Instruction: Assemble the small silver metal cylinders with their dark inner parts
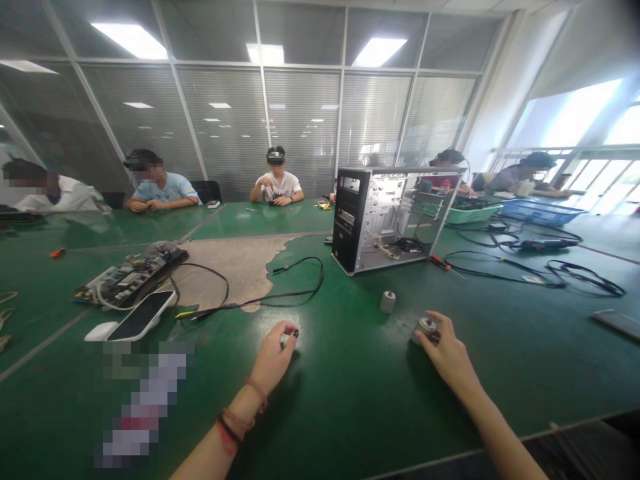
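Note:
My left hand point(273, 355) is closed in a pinch on a small object point(295, 335) with a dark tip, mostly hidden by the fingers, just above the green table. Over to the right, my right hand point(447, 350) has its thumb and fingers around a small grey metal cylinder point(427, 325) with a knob on top. A second grey metal cylinder point(388, 302) stands upright between and beyond my hands, touched by neither.
An open computer case point(349, 223) stands beyond my hands. A circuit board assembly point(133, 273), a phone point(143, 316) and black cables point(305, 291) lie left. Green point(470, 213) and blue baskets point(543, 213) are back right. Several people sit across the table point(325, 413).

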The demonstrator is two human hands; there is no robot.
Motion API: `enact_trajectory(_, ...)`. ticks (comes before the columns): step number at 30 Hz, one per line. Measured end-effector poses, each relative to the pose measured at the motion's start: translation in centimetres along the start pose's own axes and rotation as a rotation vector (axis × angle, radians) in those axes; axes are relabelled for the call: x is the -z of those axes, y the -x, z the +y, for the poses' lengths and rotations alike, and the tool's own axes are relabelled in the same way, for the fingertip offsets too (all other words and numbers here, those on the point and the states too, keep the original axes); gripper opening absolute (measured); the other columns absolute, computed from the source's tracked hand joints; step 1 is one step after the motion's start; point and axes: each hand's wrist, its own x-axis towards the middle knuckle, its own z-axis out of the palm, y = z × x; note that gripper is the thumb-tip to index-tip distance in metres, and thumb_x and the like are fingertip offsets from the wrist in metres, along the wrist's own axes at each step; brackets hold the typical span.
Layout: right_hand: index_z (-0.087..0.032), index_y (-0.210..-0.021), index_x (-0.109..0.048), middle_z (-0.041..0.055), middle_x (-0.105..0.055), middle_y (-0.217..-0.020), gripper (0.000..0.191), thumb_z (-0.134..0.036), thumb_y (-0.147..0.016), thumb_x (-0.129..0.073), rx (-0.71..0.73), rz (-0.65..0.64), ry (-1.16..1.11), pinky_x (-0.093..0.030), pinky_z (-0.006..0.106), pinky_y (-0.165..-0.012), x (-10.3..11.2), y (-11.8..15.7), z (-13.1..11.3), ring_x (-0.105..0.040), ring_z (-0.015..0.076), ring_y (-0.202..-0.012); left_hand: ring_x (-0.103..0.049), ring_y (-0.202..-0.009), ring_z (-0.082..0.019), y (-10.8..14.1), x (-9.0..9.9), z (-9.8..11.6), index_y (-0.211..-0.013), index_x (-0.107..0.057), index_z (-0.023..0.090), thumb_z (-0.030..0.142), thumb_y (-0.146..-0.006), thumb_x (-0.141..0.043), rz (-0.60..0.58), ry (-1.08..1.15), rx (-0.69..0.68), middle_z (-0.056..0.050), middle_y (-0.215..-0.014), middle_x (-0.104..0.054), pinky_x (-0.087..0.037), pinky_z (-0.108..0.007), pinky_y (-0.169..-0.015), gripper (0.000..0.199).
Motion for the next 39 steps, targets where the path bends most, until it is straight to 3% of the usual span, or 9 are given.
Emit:
enact_trajectory(3, -0.020, -0.122, -0.036, 0.0099, -0.067, -0.095, 0.059, -0.047, -0.074, -0.059, 0.008, -0.021, -0.189, -0.049, 0.041, -0.079, 0.1, -0.4, -3.0, -0.066, 0.0248, -0.082, -0.061, -0.086, -0.020, 0.0, 0.0, 0.1, -0.087, -0.060, 0.019, 0.031, -0.082, -0.047, 0.005, 0.003, -0.004, -0.005, -0.088, -0.066, -0.045, -0.032, -0.079, 0.018)
enact_trajectory(5, -0.021, -0.118, -0.036, 0.0092, -0.068, -0.093, 0.057, -0.046, -0.073, -0.061, 0.036, -0.103, -0.376, -0.050, 0.041, -0.078, -0.5, -0.7, -5.7, -0.066, 0.0241, -0.080, -0.061, -0.086, -0.021, 0.1, 0.0, 0.2, -0.087, -0.061, 0.020, 0.032, -0.082, -0.047, 0.003, 0.005, 0.008, -0.005, -0.088, -0.066, -0.045, -0.032, -0.078, 0.019)
enact_trajectory(8, -0.023, -0.110, -0.037, 0.0080, -0.068, -0.092, 0.051, -0.042, -0.073, -0.065, 0.047, -0.355, -0.731, -0.051, 0.036, -0.072, -2.6, -1.0, -10.1, -0.066, 0.0230, -0.082, -0.061, -0.087, -0.021, 0.2, 0.0, 0.3, -0.087, -0.061, 0.020, 0.034, -0.082, -0.047, -0.004, 0.011, 0.041, -0.005, -0.088, -0.067, -0.046, -0.032, -0.076, 0.020)
enact_trajectory(10, -0.022, -0.106, -0.039, 0.0052, -0.069, -0.085, 0.050, -0.041, -0.071, -0.068, -0.004, -0.525, -0.909, -0.051, 0.032, -0.064, -4.6, -0.9, -12.6, -0.067, 0.0206, -0.073, -0.061, -0.087, -0.022, 0.2, 0.0, 0.3, -0.087, -0.061, 0.020, 0.034, -0.082, -0.047, -0.002, 0.017, 0.048, -0.005, -0.089, -0.067, -0.047, -0.032, -0.076, 0.021)
enact_trajectory(14, -0.019, -0.097, -0.046, 0.0047, -0.069, -0.078, 0.034, -0.038, -0.076, -0.065, -0.338, -0.824, -1.146, -0.049, 0.024, -0.058, -8.6, -0.1, -15.2, -0.068, 0.0168, -0.068, -0.062, -0.085, -0.021, 0.1, 0.0, 0.2, -0.087, -0.061, 0.020, 0.034, -0.082, -0.047, 0.005, 0.026, 0.026, -0.005, -0.087, -0.067, -0.047, -0.033, -0.078, 0.021)
enact_trajectory(18, -0.012, -0.091, -0.052, 0.0095, -0.070, -0.080, 0.025, -0.036, -0.084, -0.055, -0.619, -0.995, -1.218, -0.050, 0.019, -0.056, -10.5, 1.0, -14.8, -0.068, 0.0126, -0.065, -0.063, -0.084, -0.020, -0.1, 0.0, 0.0, -0.087, -0.061, 0.020, 0.032, -0.081, -0.047, 0.008, 0.015, 0.021, -0.004, -0.087, -0.067, -0.048, -0.033, -0.079, 0.019)
enact_trajectory(22, -0.008, -0.090, -0.055, 0.0109, -0.070, -0.078, 0.031, -0.039, -0.088, -0.049, -0.732, -1.004, -1.260, -0.052, 0.017, -0.057, -10.8, 1.7, -14.2, -0.068, 0.0112, -0.063, -0.062, -0.085, -0.019, -0.1, -0.2, 0.0, -0.087, -0.061, 0.020, 0.028, -0.080, -0.048, -0.016, 0.017, 0.007, -0.004, -0.088, -0.067, -0.047, -0.033, -0.080, 0.017)
enact_trajectory(27, -0.011, -0.087, -0.055, 0.0079, -0.070, -0.073, 0.027, -0.037, -0.088, -0.049, -0.773, -0.918, -1.296, -0.053, 0.017, -0.056, -10.8, 1.8, -14.2, -0.069, 0.0119, -0.063, -0.062, -0.082, -0.019, -0.2, -0.6, 0.0, -0.084, -0.062, 0.019, 0.023, -0.076, -0.050, -0.023, 0.042, -0.008, -0.004, -0.084, -0.067, -0.048, -0.033, -0.080, 0.014)
enact_trajectory(39, -0.012, -0.084, -0.053, 0.0065, -0.069, -0.070, 0.023, -0.035, -0.086, -0.054, -0.834, -0.899, -1.343, -0.054, 0.017, -0.056, -10.7, 2.0, -14.3, -0.070, 0.0139, -0.068, -0.063, -0.083, -0.019, -0.3, -0.4, 0.3, -0.083, -0.061, 0.019, 0.021, -0.074, -0.050, -0.023, 0.018, 0.013, -0.005, -0.085, -0.068, -0.048, -0.032, -0.080, 0.015)
